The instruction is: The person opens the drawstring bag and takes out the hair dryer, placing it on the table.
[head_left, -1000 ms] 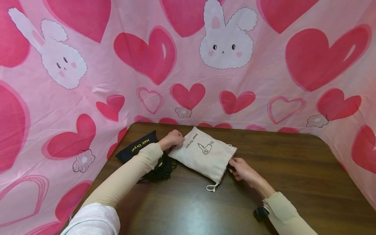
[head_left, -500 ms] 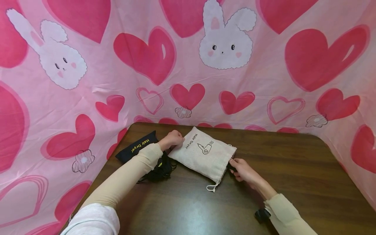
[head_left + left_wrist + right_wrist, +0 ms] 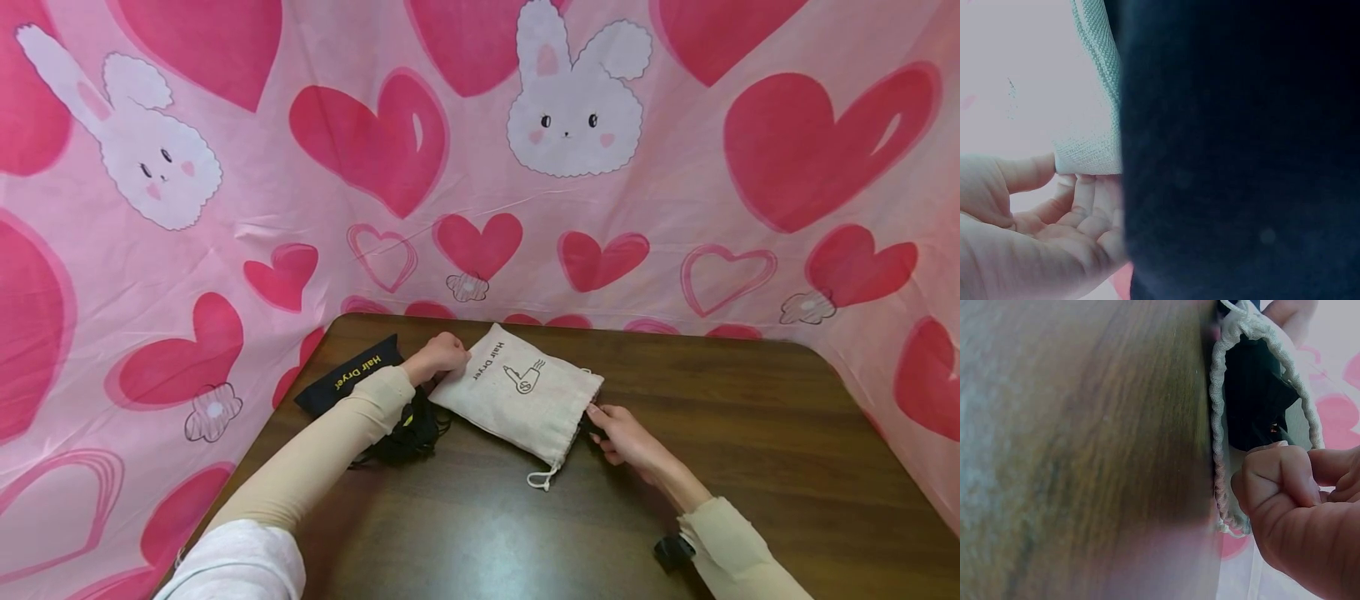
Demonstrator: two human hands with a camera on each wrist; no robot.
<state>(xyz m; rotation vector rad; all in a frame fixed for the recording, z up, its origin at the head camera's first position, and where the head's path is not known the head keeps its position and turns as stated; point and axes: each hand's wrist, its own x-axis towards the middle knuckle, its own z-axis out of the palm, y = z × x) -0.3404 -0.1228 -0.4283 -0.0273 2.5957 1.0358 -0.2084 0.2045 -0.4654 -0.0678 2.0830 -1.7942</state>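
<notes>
"One cream drawstring bag lies on the brown wood-grain counter, its printed 'Hair Dryer' side facing up. Who has hold of it?"

"A person in beige sleeves. The left hand pinches the edge of the bag's closed end between thumb and fingers, as the left wrist camera shows."

"And the right hand?"

"At the opposite end, gripping the bag's mouth. The thumb presses the upper rim from outside, and the other fingers bend in beneath it."

"Is anything inside the bag?"

"Black fabric shows through the gaping mouth. Whether the right fingertips also grasp it, I cannot tell."

"What else surrounds the bag?"

"Past its closed end, a black pouch lettered 'Hair Dryer' in yellow rests on the counter behind the left forearm. A black bundle with loose strands sits just beside the bag's near closed corner, partly covered by the sleeve."

"And the white cord?"

"A drawstring loop at the near corner of the bag's mouth. Beyond the bag, a pink sheet of red hearts and white rabbits rises at the counter's far edge."
</notes>
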